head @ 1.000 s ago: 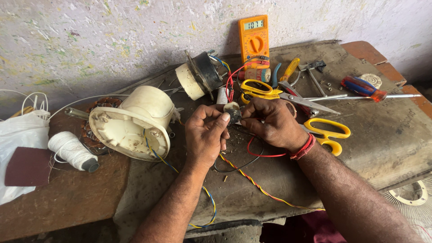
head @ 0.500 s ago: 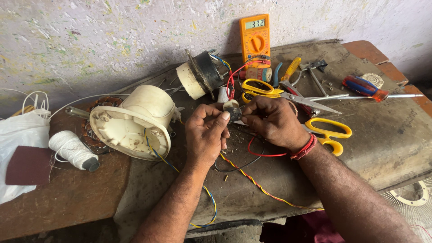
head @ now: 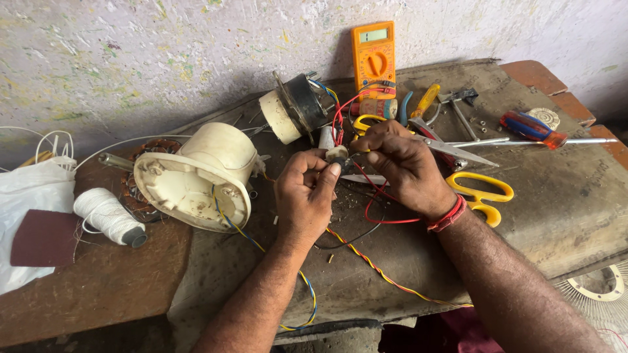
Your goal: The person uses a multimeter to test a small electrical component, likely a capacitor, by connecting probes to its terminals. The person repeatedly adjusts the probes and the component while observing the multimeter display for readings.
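1. Not much has moved since the earlier frames. Both hands have been kept together at the same spot and the view has only drifted a touch.
2. The worn workbench (head: 562,196) is covered in gear, and the work is being done near its middle.
3. A cream fan motor housing (head: 209,173) is lying tilted at about 9 o'clock from the hands, with blue and yellow leads trailing out of it.
4. A smaller motor core (head: 294,111) is seen at 11 o'clock, and an orange multimeter (head: 373,52) is propped against the wall at 12 o'clock.
5. The left hand (head: 304,196) is closed in a pinch, with the small part gripped between thumb and fingertips.
6. The right hand (head: 402,163) is pinched shut too, on what looks like a thin lead at the part. The exact wire end is hidden by the fingers.
7. Yellow-handled scissors (head: 481,193) are left at 3 o'clock, just beside the right wrist.
8. A red wire (head: 373,209) is looped at 5 o'clock under the right hand.
9. The small pale cylindrical part (head: 337,153) is held off the bench between both hands. A lead is probably being fitted or twisted onto it, so a steady left grip and fine right fingertip work would be called for.
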